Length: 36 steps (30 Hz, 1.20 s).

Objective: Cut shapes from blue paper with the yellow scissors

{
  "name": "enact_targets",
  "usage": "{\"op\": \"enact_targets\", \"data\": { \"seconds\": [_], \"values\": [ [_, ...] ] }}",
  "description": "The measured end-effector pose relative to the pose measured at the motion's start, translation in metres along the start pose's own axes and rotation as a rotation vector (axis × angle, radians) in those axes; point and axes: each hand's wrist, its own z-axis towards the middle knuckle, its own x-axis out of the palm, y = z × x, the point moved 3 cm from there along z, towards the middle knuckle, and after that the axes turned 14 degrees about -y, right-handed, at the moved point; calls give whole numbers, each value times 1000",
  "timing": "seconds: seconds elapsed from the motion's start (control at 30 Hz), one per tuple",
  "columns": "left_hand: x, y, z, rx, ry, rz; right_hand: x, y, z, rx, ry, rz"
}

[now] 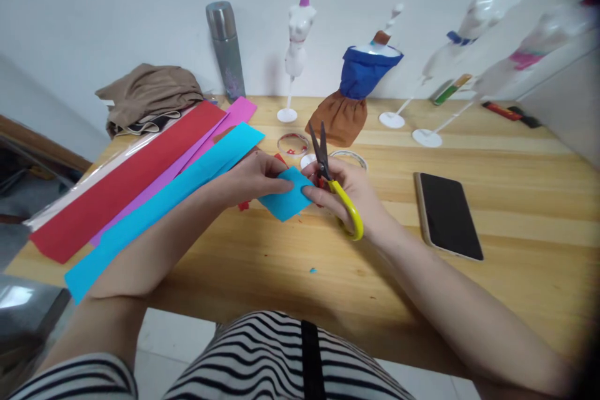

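Over the middle of the table, my left hand [260, 175] pinches a small blue paper piece [285, 200] by its upper left part. The thumb and fingers of my right hand [347, 184] grip the same piece at its right edge. Scissors [349, 209] with yellow handles hang in my right hand too, blades pointing up and away from the paper. Under my left forearm lies a long blue paper strip [187, 190], with a red strip [135, 181] and a pink-purple strip [239, 114] beyond it. Small red scraps [244, 205] lie by my left hand.
Behind my hands stand a white mannequin [296, 44], one dressed in a blue top [365, 72] and brown skirt, and two more at right. A phone [450, 215] lies at right. Tape rolls [293, 144], a thermos [227, 53] and brown cloth [150, 94] are farther back.
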Motion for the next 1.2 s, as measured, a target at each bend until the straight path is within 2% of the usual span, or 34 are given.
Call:
{"op": "enact_targets", "data": {
  "seconds": [0.13,0.33,0.47,0.57,0.73,0.93,1.07,1.17,1.2],
  "values": [
    [4,17,-5,-32,-12,-139,7,-9,-3,81,-8,42],
    [13,43,-12,-248,-78,-546,13,-24,-6,180,-133,146],
    [16,51,-16,-316,-99,-622,15,-32,-8,203,-204,187],
    [19,55,-18,-305,-145,-603,18,-36,-11,231,-213,204],
    [24,58,-18,-199,-253,-548,19,-39,-13,238,-178,227],
    [24,56,-21,-193,-248,-597,21,-39,-14,319,-127,282],
    [22,55,-26,-179,-292,-618,16,-31,-12,298,-99,232],
    [19,54,-28,-177,-337,-593,3,-20,-6,218,9,130],
    [19,53,-29,-176,-333,-588,-1,-17,-3,181,109,85]
  ]
}}
